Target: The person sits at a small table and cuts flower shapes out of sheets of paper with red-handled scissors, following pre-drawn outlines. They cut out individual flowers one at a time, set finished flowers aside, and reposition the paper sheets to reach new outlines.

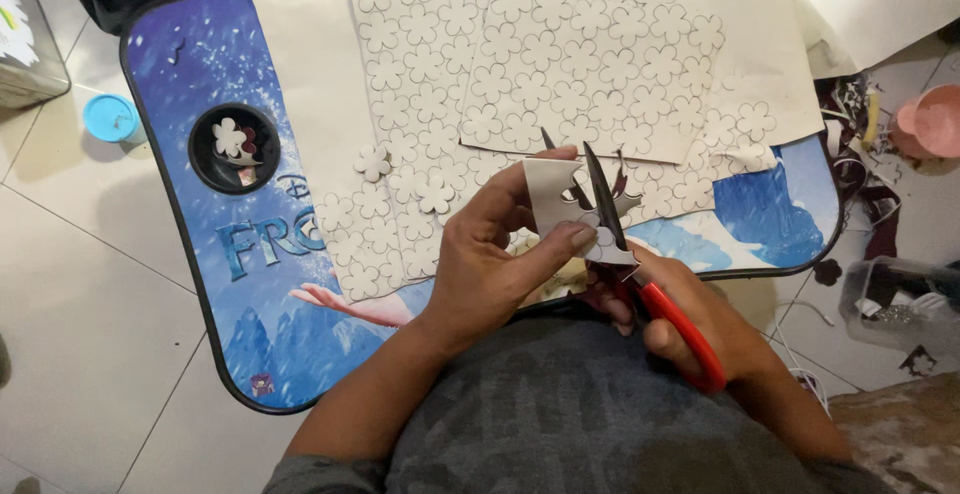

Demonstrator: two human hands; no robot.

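The left hand (pixel 490 264) pinches a small white foam piece (pixel 560 209) above the lap table's near edge, while the right hand (pixel 690 329) grips red-handled scissors (pixel 640 274), blades parted on it. One cut flower (pixel 372 163) lies loose; two flower-marked sheets (pixel 560 54) toward the far edge look mostly uncut.
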